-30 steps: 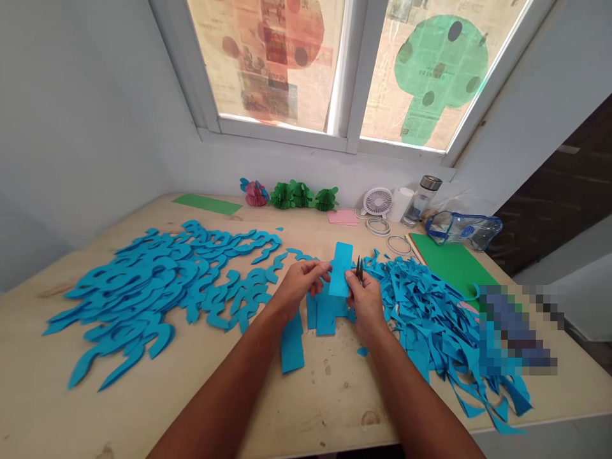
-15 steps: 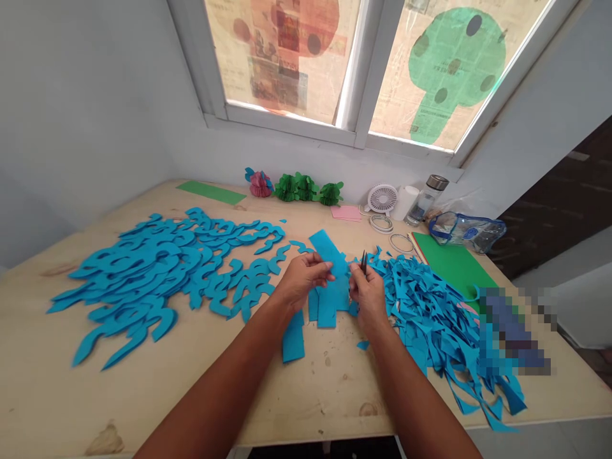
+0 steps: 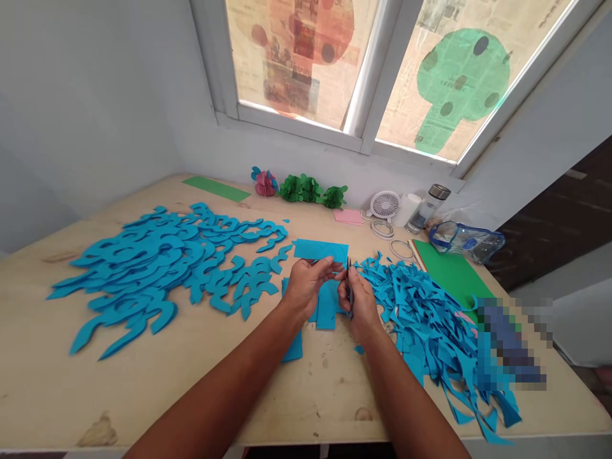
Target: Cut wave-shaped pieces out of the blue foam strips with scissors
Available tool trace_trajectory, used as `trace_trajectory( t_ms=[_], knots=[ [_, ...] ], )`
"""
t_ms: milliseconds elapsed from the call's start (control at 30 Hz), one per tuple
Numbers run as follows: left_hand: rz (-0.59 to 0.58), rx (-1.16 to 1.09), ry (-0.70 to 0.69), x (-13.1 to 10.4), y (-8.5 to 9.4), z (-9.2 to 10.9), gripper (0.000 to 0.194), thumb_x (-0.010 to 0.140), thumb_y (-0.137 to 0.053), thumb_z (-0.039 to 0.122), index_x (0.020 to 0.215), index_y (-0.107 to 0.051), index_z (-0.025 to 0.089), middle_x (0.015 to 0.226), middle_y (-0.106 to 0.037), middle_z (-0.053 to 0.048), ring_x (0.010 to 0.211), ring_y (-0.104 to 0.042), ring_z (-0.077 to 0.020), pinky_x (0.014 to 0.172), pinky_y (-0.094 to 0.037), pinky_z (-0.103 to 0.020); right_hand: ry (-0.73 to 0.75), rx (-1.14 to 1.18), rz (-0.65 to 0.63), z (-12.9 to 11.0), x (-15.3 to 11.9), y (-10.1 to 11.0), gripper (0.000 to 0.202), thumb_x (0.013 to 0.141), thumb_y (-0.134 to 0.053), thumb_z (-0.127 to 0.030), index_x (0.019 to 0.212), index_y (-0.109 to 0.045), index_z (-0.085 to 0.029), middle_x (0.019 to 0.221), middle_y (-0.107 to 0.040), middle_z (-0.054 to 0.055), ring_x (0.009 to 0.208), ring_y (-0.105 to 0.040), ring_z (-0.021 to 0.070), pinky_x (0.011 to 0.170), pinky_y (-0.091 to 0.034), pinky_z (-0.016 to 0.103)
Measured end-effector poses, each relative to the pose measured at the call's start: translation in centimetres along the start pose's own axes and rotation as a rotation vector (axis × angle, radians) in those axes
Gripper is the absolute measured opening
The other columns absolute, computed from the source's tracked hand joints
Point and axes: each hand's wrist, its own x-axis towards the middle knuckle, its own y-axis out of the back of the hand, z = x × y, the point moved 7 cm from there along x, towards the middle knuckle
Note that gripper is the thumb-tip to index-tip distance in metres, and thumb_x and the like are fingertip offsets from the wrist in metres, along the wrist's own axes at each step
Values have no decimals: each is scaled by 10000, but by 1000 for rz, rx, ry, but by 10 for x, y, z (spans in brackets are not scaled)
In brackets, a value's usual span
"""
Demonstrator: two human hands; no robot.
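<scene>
Blue paper, a strip lying nearly level, is pinched in my left hand, whose fingers are closed on its lower edge. My right hand is closed around dark scissors, their blades pointing away from me at the strip's right end. Both hands are close together above the middle of the table. Beneath them lie several more blue paper rectangles, partly hidden by my fingers. The scissors' handles are mostly covered by my right hand.
Curved blue cut-outs are heaped on the left. Blue offcuts pile up on the right, beside a green sheet. Along the back stand green paper decorations, a small fan, a bottle and a clear pouch.
The blue strip has turned from a diagonal to nearly level. My hands have come closer together, and the scissors have shifted left towards the strip.
</scene>
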Motion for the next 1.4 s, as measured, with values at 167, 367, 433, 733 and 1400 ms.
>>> trace_trajectory(
  t_ms=[167,367,433,733,1400],
  knots=[
    [13,75,-34,-2,-2,3,223,598,-792,311,663,-681,129,647,-710,-68,628,-656,-187,718,-507,-337,-9,-1,-31,0,-1,-3,496,727,-636,-664,751,-602,-169,482,-449,-70,368,-289,54,353,-186,199],
    [2,95,-63,-8,-9,5,193,613,-780,299,632,-666,144,622,-684,-32,628,-635,-168,719,-510,-323,-2,31,-45,-1,1,-3,481,740,-631,-658,743,-584,-179,484,-457,-70,360,-297,53,354,-194,198],
    [12,92,-70,-9,-10,5,205,609,-784,308,629,-664,144,639,-691,-37,628,-637,-170,723,-514,-327,-12,36,-52,0,1,-3,483,744,-620,-665,749,-581,-184,482,-447,-74,355,-290,54,352,-199,201],
    [18,85,-63,-10,-10,4,215,622,-782,313,624,-655,140,641,-694,-50,636,-647,-175,738,-526,-336,-11,76,-87,3,3,-3,484,758,-618,-663,770,-583,-181,475,-429,-86,343,-268,41,347,-173,198],
    [25,37,-30,-8,-7,-3,200,617,-786,293,607,-663,136,611,-684,-42,609,-643,-168,763,-537,-342,-8,73,-30,4,3,-3,481,746,-644,-655,718,-567,-181,460,-409,-85,346,-268,40,336,-190,178]
  ],
)
